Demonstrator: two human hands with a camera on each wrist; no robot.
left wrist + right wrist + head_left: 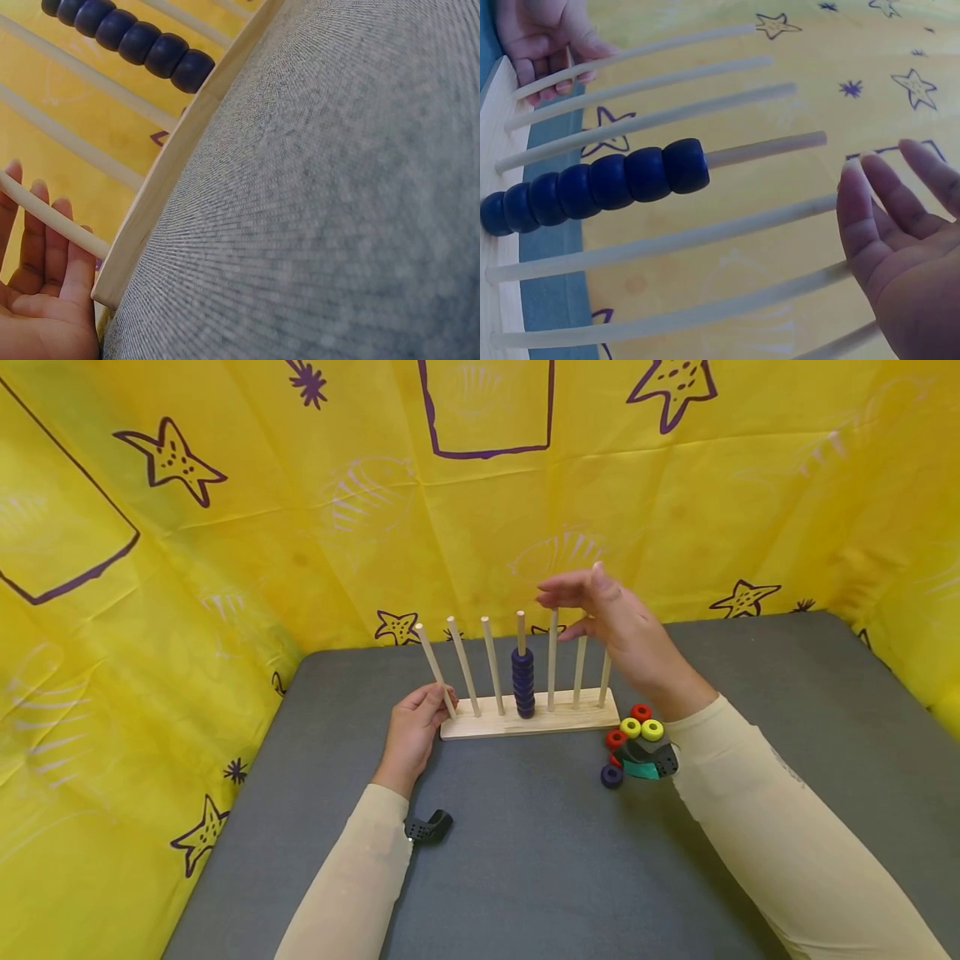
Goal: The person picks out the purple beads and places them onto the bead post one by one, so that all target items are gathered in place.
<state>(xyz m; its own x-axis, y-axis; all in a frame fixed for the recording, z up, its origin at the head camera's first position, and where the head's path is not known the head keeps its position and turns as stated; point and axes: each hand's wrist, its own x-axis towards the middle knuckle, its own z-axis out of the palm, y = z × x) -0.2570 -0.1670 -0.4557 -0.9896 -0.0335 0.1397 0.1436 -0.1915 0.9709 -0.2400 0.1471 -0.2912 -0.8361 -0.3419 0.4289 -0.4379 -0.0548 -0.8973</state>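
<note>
A wooden peg rack (517, 723) with several upright pegs stands on the grey table. Dark blue rings (523, 683) are stacked on its middle peg, leaving the peg's top bare. My left hand (417, 720) holds the leftmost peg (429, 652) low down, thumb in front and fingers behind, as the right wrist view (555, 45) also shows. At the top of the peg just right of the stack (552, 660) is my right hand (618, 627). Its fingers are loosely bent around that peg top, and no ring is visible in them.
Loose red, yellow (652, 730) and dark blue (611, 776) rings lie right of the rack, partly behind the right wrist's black camera mount (660, 762). A yellow cloth (480, 527) with drawn sea creatures hangs behind and beside the table.
</note>
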